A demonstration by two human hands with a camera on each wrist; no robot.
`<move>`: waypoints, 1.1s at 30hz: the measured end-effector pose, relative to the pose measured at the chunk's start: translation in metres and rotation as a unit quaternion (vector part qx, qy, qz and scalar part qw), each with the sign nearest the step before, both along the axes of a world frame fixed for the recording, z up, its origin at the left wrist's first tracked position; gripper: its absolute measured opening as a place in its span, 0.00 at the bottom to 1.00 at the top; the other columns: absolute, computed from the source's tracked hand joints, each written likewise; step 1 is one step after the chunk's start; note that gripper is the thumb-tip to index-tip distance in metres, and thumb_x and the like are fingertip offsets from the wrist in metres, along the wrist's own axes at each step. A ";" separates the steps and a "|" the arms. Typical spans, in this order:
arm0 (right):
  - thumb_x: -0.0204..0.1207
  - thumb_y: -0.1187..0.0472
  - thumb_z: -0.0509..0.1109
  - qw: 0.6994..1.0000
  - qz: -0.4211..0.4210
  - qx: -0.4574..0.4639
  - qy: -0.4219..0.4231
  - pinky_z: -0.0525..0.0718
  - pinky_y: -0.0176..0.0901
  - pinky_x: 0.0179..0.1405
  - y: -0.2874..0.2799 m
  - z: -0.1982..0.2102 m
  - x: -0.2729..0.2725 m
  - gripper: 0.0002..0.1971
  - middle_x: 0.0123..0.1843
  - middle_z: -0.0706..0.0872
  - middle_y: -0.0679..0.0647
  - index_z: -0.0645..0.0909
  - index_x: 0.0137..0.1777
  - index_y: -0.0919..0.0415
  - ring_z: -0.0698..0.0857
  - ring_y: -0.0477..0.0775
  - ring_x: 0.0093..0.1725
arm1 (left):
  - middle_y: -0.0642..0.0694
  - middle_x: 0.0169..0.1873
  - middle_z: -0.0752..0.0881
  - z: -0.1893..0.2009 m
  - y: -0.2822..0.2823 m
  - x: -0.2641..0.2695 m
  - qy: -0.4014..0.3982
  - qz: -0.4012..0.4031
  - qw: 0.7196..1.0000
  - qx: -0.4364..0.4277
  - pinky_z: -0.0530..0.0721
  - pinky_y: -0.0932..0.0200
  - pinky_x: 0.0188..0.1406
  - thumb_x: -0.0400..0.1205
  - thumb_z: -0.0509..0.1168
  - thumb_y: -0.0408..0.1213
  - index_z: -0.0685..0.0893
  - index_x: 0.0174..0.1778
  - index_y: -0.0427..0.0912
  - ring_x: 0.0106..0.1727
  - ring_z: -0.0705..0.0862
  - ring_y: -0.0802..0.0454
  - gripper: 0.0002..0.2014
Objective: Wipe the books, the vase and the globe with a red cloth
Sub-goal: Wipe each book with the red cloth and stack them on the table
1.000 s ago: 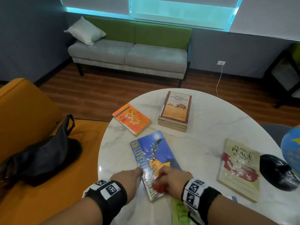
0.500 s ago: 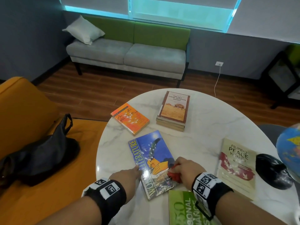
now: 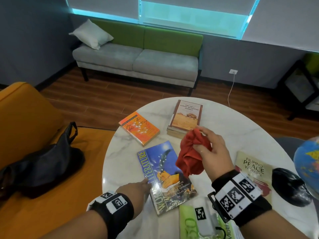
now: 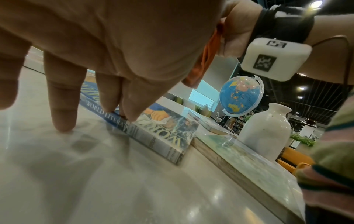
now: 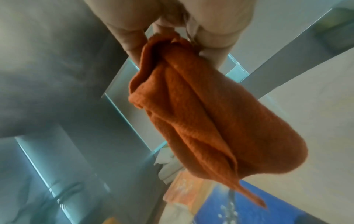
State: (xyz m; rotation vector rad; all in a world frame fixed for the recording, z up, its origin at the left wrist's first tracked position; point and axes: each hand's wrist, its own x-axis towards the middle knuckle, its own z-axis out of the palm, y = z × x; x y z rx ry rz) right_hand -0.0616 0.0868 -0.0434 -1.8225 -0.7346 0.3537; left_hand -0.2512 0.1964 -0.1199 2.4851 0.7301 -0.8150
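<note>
Above the blue book (image 3: 165, 176), we are holding our right hand (image 3: 213, 152) raised clear of the cover, its fingers bunching the red cloth (image 3: 190, 152) so that the cloth is hanging in loose folds with nothing under it touching. Our left hand (image 3: 136, 188) is lying flat with straight fingers, the fingertips (image 4: 132, 116) pressing on the book's spine edge and one finger resting on the marble table (image 3: 224, 125). That book is lying with its long axis running away from us and slightly leftward. Just beyond the cloth hand, 1 short reach forward, the stack of books (image 3: 185, 116) is sitting with its long axis also pointing away; we judge the right hand to be the nearer one for it. An orange book (image 3: 139, 129) is lying to the left, a beige book (image 3: 252, 171) to the right. Farther right, the globe (image 4: 240, 97) is standing on its base, and the white vase (image 4: 266, 131) is standing upright near our right side.
</note>
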 end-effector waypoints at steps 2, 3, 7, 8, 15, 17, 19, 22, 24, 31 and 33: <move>0.74 0.70 0.68 0.998 -0.021 0.053 0.015 0.73 0.22 0.54 0.000 0.002 -0.001 0.23 0.56 0.75 0.47 0.78 0.60 0.41 0.79 0.26 0.49 | 0.56 0.82 0.57 -0.001 -0.001 0.000 -0.006 -0.001 1.000 0.010 0.72 0.47 0.73 0.83 0.56 0.27 0.57 0.82 0.51 0.76 0.72 0.46 0.31; 0.74 0.69 0.69 0.998 -0.021 0.060 0.026 0.76 0.29 0.57 0.001 -0.001 -0.001 0.21 0.57 0.77 0.47 0.79 0.57 0.39 0.80 0.29 0.50 | 0.56 0.82 0.58 -0.002 -0.001 -0.001 -0.008 0.001 1.000 0.014 0.73 0.47 0.73 0.83 0.56 0.27 0.58 0.82 0.50 0.75 0.72 0.46 0.31; 0.75 0.67 0.69 0.969 -0.012 -0.032 0.244 0.86 0.60 0.54 0.004 -0.046 -0.006 0.14 0.55 0.84 0.56 0.77 0.48 0.43 0.86 0.59 0.52 | 0.59 0.84 0.50 -0.003 -0.001 -0.001 -0.008 0.013 1.000 0.003 0.70 0.50 0.75 0.83 0.56 0.27 0.56 0.83 0.52 0.78 0.69 0.49 0.33; 0.75 0.66 0.70 0.961 -0.005 -0.089 0.260 0.86 0.63 0.54 0.000 -0.061 -0.008 0.12 0.55 0.84 0.58 0.75 0.49 0.46 0.86 0.62 0.51 | 0.59 0.84 0.48 -0.004 -0.001 -0.001 -0.011 0.013 1.000 0.002 0.69 0.51 0.76 0.83 0.56 0.27 0.55 0.83 0.53 0.79 0.68 0.49 0.34; 0.60 0.35 0.62 0.804 0.308 -0.427 -0.276 0.85 0.59 0.53 -0.024 -0.115 -0.025 0.36 0.72 0.76 0.44 0.65 0.73 0.31 0.79 0.61 0.67 | 0.58 0.84 0.47 -0.005 0.001 -0.003 -0.019 0.017 1.000 -0.003 0.68 0.51 0.77 0.85 0.52 0.31 0.54 0.84 0.53 0.80 0.65 0.49 0.31; 0.61 0.34 0.56 0.759 0.334 -0.469 -0.304 0.86 0.54 0.40 -0.023 -0.126 -0.026 0.32 0.70 0.77 0.37 0.68 0.70 0.28 0.78 0.56 0.64 | 0.58 0.84 0.47 -0.005 0.001 -0.003 -0.017 0.014 1.000 -0.006 0.67 0.51 0.77 0.85 0.52 0.32 0.54 0.84 0.54 0.80 0.64 0.49 0.30; 0.63 0.35 0.56 0.743 0.330 -0.484 -0.323 0.82 0.50 0.32 -0.016 -0.120 -0.026 0.28 0.67 0.79 0.34 0.69 0.67 0.27 0.79 0.52 0.56 | 0.59 0.84 0.47 -0.007 0.002 -0.004 -0.016 0.016 1.000 -0.008 0.67 0.51 0.77 0.85 0.52 0.32 0.53 0.83 0.54 0.80 0.65 0.50 0.31; 0.75 0.41 0.58 0.758 0.295 -0.476 -0.333 0.77 0.57 0.49 0.002 -0.107 -0.024 0.28 0.76 0.67 0.37 0.59 0.76 0.30 0.73 0.57 0.61 | 0.60 0.83 0.47 -0.008 0.002 -0.004 -0.014 0.016 1.000 -0.011 0.68 0.51 0.76 0.86 0.52 0.33 0.53 0.83 0.55 0.80 0.66 0.50 0.30; 0.79 0.42 0.56 0.743 0.308 -0.496 -0.327 0.73 0.55 0.60 0.011 -0.107 -0.029 0.30 0.79 0.60 0.43 0.53 0.80 0.36 0.68 0.61 0.67 | 0.60 0.84 0.47 -0.007 0.003 -0.004 -0.014 0.011 1.000 -0.009 0.70 0.49 0.75 0.85 0.53 0.32 0.54 0.83 0.55 0.79 0.67 0.49 0.31; 0.79 0.42 0.57 0.774 0.317 -0.466 -0.289 0.77 0.50 0.63 0.021 -0.109 -0.032 0.29 0.82 0.50 0.39 0.56 0.80 0.37 0.69 0.58 0.70 | 0.59 0.83 0.52 -0.013 0.007 -0.006 -0.029 0.002 1.000 -0.002 0.74 0.47 0.71 0.85 0.53 0.33 0.58 0.82 0.52 0.75 0.72 0.45 0.28; 0.80 0.43 0.55 0.768 0.306 -0.485 -0.284 0.76 0.50 0.65 0.028 -0.107 -0.029 0.31 0.84 0.44 0.36 0.50 0.82 0.39 0.68 0.58 0.73 | 0.58 0.82 0.57 -0.017 0.010 -0.006 -0.037 0.002 0.999 0.000 0.76 0.46 0.69 0.84 0.54 0.33 0.61 0.81 0.53 0.73 0.74 0.44 0.28</move>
